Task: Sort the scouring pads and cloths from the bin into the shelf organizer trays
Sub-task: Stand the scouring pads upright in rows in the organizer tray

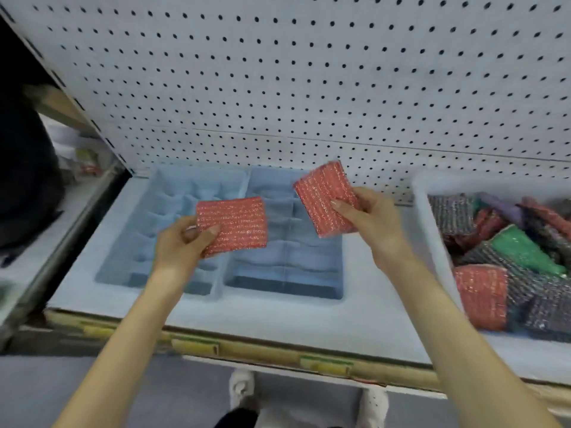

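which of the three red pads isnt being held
The red pad lying in the white bin, at its front left. The left hand grips a second pad and the right hand a third pad, both over the blue trays.

I have only one view — a wide-angle camera on the person's head, looking forward and steeply down. It faces the pegboard (309, 72) squarely and sits close over the shelf (278, 316): the blue trays (278, 267) lie mid-frame, the bin (432, 230) is cut by the right edge, and the shoes (242, 387) show at the bottom — straight lines bow toward the corners.
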Tool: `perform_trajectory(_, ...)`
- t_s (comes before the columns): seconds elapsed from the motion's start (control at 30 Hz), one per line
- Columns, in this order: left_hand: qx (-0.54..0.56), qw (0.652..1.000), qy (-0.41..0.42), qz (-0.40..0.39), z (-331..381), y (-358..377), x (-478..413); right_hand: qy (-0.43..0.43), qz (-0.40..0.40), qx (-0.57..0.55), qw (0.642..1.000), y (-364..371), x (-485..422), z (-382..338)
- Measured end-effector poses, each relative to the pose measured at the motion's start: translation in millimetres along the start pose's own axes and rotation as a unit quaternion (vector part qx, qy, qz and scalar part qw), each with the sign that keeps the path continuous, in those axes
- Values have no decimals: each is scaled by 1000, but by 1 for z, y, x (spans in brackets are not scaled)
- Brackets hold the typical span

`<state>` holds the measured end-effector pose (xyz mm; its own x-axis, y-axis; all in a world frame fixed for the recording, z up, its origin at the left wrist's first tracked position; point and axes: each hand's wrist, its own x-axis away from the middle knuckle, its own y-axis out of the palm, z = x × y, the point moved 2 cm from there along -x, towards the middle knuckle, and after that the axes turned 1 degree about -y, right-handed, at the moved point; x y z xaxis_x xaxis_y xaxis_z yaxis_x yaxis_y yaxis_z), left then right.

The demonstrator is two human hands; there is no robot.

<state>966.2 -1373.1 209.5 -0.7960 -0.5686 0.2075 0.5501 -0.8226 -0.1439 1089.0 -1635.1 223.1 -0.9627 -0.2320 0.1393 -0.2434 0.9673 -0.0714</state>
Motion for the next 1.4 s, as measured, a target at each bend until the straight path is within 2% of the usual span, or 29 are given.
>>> perform_trajectory(0.2,-16,1000,1,20,-9,-97,-41,-7,21,109,994,79,-34,15)
perform_trajectory(0.4,-5,999,-26,-45,-22,-92,-68,-24,120,172,977,91,-74,10)
perform_trajectory(0.6,-3,998,-39,-56,-41,-56,-83,-59,42,335,939,99,-113,27)
perform_trajectory(0.77,1,997,-52,-55,-39,-37,-104,-68,21,462,884,104,-123,45)
perform_trajectory(0.9,-1,997,-37,-63,-39,-30,-115,-100,-9,466,879,115,-135,44)
perform_trajectory(1.0,-9,998,-33,-49,-48,-36,-115,-113,-40,444,888,117,-145,46)
perform_trajectory(1.17,-25,999,-36,-14,-66,-61,-119,-83,-63,402,910,115,-147,59)
perform_trajectory(1.4,-38,999,-28,9,-77,-64,-127,-67,-64,396,914,114,-138,74)
